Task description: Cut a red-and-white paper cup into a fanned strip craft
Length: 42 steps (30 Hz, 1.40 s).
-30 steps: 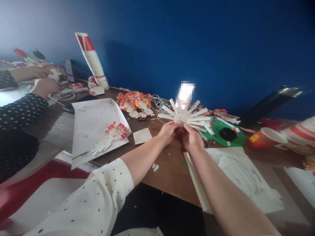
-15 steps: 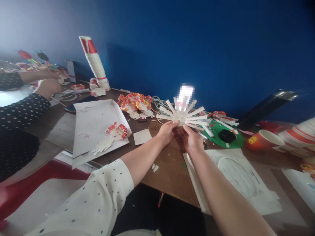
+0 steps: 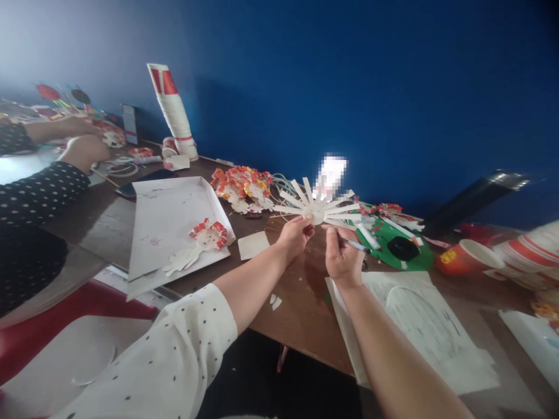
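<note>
Blue wall (image 3: 271,87) is seen at the back, w/ a brown tabletop (image 3: 301,308) set below. Clock dirs are taken from the white paper cutout (image 3: 316,214), held up over it approx. mid-view, its narrow strips fanned out on both sides & up. Its lower edge is pinched by the left hand (image 3: 297,235) at 7–8 o'clock. By the right hand (image 3: 344,259), at 4–5, a pen (image 3: 357,245) is gripped; whether the cutout is touched too can't be told. At 9 a shallow white tray (image 3: 163,203) is placed, w/ a red-rimmed paper figure (image 3: 208,237) laid in it; more figures (image 3: 242,187) are heaped btwn 9 & 10. A small card (image 3: 254,245) is laid at 8. At 3–4 a green sheet (image 3: 423,257) is topped by a black oval obj. (image 3: 402,248); an orange cup (image 3: 458,259) is seen beyond. Marked papers (image 3: 421,329) are spread at 4–5, partly hid by the right forearm (image 3: 391,349). Well apart, btwn 9 & 10, a co-worker's hand (image 3: 85,151) & dark dotted sleeve (image 3: 50,192) are seen.
</note>
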Motion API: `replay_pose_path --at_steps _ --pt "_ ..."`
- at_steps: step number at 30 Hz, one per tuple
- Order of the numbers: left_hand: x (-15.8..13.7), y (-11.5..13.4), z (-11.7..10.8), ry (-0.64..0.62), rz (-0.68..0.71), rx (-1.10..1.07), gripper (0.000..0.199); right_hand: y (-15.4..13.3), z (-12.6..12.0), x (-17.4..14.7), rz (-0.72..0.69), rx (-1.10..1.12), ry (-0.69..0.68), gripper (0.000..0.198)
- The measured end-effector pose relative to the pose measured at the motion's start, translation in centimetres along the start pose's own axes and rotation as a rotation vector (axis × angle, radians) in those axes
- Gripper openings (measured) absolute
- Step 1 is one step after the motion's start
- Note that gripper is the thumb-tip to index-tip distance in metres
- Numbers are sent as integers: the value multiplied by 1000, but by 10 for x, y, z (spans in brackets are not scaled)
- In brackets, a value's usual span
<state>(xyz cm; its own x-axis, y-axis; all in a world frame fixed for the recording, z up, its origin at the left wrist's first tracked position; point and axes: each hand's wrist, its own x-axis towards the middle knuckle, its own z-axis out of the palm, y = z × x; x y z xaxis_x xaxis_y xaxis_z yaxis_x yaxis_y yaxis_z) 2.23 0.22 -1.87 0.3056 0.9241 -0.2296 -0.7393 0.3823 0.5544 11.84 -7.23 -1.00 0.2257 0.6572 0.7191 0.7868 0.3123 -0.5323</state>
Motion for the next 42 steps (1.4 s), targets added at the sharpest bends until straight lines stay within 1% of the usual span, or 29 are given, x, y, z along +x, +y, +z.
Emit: replay_pose_path --at_steps 2,5,9,13,16,26,30,42 --pt "-1 -1 0 -14 2 9 12 -2 -1 0 -113 22 43 29" --pt "-2 -3 0 -26 -4 18 14 -2 -2 1 -153 7 96 24" --pt "-2 -6 0 -61 -2 28 17 1 -1 1 -150 -30 130 21" --pt "-1 -8 -1 -63 -16 45 18 4 1 0 -79 -48 147 20" --pt "-1 -10 -1 -96 -16 57 17 6 2 -1 -48 -50 164 19" --pt "-6 -9 2 -139 -49 82 15 11 4 1 -108 -78 168 18" --pt "-6 -11 2 -156 -56 61 9 11 3 0 -110 -104 149 19" --pt "-5 -13 2 -157 -80 43 6 10 4 2 -116 -96 123 19"
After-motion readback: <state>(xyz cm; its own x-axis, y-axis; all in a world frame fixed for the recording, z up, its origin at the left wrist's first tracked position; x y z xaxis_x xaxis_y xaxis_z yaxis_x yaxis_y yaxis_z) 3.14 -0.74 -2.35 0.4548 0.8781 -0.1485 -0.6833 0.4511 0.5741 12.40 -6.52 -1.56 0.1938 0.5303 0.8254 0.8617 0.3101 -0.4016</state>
